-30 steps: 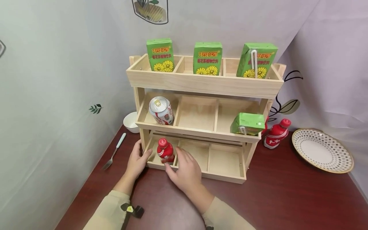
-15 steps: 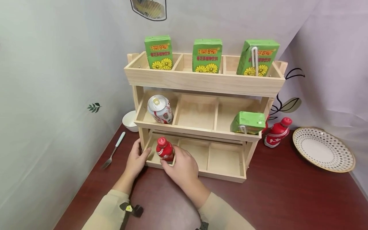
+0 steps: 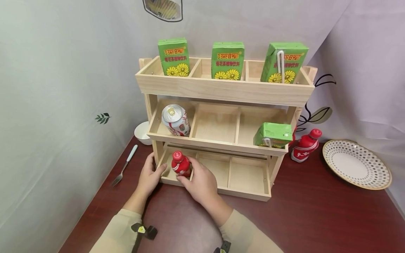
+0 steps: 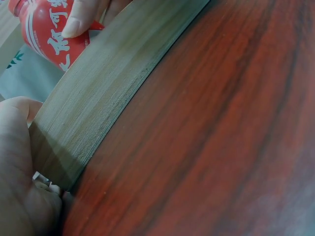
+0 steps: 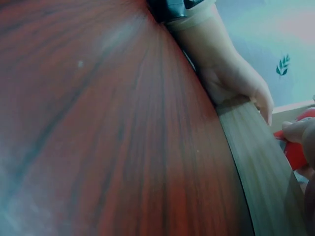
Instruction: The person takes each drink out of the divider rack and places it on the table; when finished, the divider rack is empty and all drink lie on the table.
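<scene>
A small red drink bottle (image 3: 180,165) with a red cap stands in the left compartment of the bottom tier of a wooden three-tier rack (image 3: 221,91). My right hand (image 3: 201,181) holds it from the right, thumb in front and fingers behind. White lettering shows on the bottle (image 4: 54,29) in the left wrist view. My left hand (image 3: 149,175) grips the rack's lower left end, thumb over the side edge. In the right wrist view that left hand (image 5: 236,78) wraps the tray's corner. Most of the right hand's fingers are hidden behind the bottle.
Three green drink cartons (image 3: 227,61) stand on the top tier. The middle tier holds a white can (image 3: 175,120) and a lying green carton (image 3: 272,135). Right of the rack are a red bottle (image 3: 305,146) and a dotted plate (image 3: 355,163). At left are a bowl (image 3: 143,133) and fork (image 3: 124,165).
My right hand has moved slightly left and taken hold of the red bottle, its thumb and fingers closing round it. The left hand stays on the rack's end.
</scene>
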{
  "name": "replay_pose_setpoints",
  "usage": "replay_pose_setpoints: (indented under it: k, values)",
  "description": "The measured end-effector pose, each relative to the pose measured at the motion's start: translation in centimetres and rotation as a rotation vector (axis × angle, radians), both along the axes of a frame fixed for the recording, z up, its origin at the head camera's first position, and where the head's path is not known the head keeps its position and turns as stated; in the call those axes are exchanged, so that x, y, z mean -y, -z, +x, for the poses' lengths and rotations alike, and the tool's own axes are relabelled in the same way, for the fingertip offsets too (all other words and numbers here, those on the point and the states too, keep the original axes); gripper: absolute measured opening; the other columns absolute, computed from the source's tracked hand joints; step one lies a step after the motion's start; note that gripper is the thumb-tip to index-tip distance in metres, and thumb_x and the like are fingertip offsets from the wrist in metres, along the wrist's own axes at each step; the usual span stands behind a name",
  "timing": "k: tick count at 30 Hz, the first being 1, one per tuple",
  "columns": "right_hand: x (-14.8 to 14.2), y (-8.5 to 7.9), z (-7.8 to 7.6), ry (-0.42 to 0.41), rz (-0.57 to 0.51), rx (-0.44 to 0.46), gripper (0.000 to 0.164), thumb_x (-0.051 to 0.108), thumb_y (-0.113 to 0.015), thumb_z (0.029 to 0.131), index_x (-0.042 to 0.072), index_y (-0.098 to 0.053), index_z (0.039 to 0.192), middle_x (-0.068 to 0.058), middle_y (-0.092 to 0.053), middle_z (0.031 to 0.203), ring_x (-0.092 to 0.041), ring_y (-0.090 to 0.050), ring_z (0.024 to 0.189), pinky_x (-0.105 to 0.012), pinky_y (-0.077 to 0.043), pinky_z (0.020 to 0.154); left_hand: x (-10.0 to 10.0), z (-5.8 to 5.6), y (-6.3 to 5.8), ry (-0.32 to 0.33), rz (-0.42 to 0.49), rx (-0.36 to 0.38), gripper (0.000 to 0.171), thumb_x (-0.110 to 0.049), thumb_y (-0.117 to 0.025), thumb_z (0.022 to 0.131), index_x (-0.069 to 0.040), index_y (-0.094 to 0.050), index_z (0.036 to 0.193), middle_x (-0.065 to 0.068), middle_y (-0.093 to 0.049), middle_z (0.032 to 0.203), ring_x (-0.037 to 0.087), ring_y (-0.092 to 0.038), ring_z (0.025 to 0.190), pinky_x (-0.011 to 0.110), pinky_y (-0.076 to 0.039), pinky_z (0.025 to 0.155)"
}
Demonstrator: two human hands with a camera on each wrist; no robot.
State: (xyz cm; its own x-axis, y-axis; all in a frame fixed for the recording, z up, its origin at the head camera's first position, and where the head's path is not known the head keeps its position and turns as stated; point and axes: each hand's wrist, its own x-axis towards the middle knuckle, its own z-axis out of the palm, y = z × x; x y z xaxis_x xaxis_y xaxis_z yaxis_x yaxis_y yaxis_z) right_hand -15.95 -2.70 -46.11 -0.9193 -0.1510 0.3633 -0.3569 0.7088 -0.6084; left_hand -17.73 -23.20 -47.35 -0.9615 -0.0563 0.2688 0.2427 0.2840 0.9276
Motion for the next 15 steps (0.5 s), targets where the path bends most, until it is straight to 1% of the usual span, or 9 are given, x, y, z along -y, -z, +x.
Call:
replay_pose_setpoints:
  k: [1,4,8,12,15]
  values:
    - [-0.05,-0.02,0.00,-0.005,-0.009,0.003,0.069,0.048,-0.081,0.073,0.027,-0.054,0.133,0.007,-0.068,0.108,-0.013,-0.065,0.092,-0.036,-0.051,0.071,0.00,-0.01,-0.01,0.001,0.000,0.000,0.056,0.002,-0.062,0.089,0.002,-0.039,0.140,0.023,-0.054,0.127,0.033,-0.053,0.110,0.025,-0.043,0.089]
    - [-0.19,0.01,-0.01,-0.023,-0.013,-0.003,0.069,0.046,-0.081,0.074,0.028,-0.053,0.134,0.006,-0.069,0.107,-0.015,-0.066,0.089,-0.037,-0.051,0.069,-0.03,-0.03,-0.06,0.003,0.009,0.009,0.057,0.003,-0.062,0.088,0.002,-0.039,0.140,0.024,-0.053,0.128,0.034,-0.053,0.112,0.024,-0.043,0.089]
    - [-0.30,0.19,-0.03,-0.029,-0.019,-0.035,0.066,0.046,-0.081,0.074,0.030,-0.055,0.132,0.008,-0.070,0.101,-0.014,-0.066,0.080,-0.035,-0.050,0.063,-0.12,-0.06,-0.07,0.008,0.021,0.012,0.059,0.004,-0.063,0.087,0.003,-0.038,0.141,0.024,-0.051,0.130,0.035,-0.052,0.114,0.026,-0.043,0.090]
    - [-0.33,0.38,0.01,-0.030,-0.052,-0.074,0.063,0.045,-0.082,0.072,0.032,-0.057,0.129,0.010,-0.069,0.093,-0.010,-0.061,0.069,-0.032,-0.047,0.058,-0.12,-0.07,-0.05,0.013,0.029,0.006,0.059,0.005,-0.063,0.087,0.003,-0.039,0.140,0.024,-0.051,0.130,0.034,-0.053,0.114,0.031,-0.044,0.092]
    - [-0.30,0.49,0.12,-0.037,-0.073,-0.096,0.062,0.043,-0.083,0.072,0.033,-0.057,0.128,0.012,-0.069,0.093,-0.008,-0.059,0.066,-0.030,-0.047,0.057,-0.06,-0.01,-0.01,0.012,0.037,0.010,0.059,0.005,-0.063,0.087,0.002,-0.039,0.140,0.025,-0.052,0.129,0.036,-0.053,0.113,0.030,-0.044,0.091]
